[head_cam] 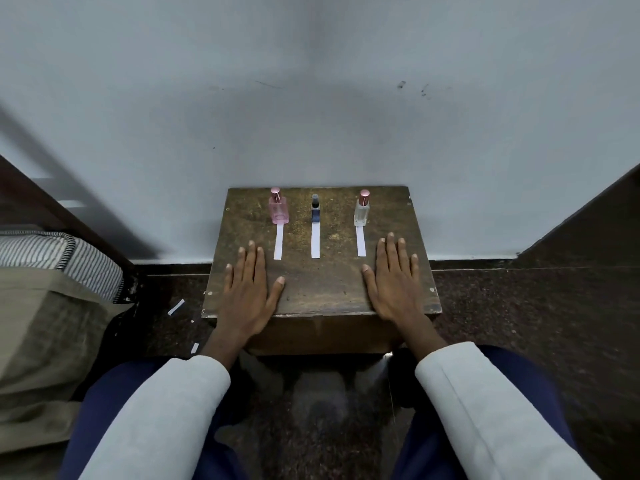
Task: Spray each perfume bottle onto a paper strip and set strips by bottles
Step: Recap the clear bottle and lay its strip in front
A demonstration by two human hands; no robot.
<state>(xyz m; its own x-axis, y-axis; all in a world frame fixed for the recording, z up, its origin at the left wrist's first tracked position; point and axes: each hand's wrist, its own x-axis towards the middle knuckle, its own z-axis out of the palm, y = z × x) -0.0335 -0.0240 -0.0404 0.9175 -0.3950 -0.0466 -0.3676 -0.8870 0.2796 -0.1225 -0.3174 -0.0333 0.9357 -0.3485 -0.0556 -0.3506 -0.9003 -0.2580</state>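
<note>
Three perfume bottles stand upright in a row at the back of a small wooden table (322, 289): a pink bottle (278, 206) on the left, a slim dark blue bottle (315, 209) in the middle, a clear bottle with a pink cap (362, 208) on the right. A white paper strip lies flat in front of each: left strip (278, 242), middle strip (315, 240), right strip (361, 241). My left hand (250, 285) and my right hand (393, 280) rest palm down on the table's near corners, fingers spread, holding nothing.
The table stands against a pale wall (311, 98). A bed with a striped pillow (62, 258) is on the left. Scraps of white paper (176, 307) lie on the dark floor left of the table. My knees are below the near edge.
</note>
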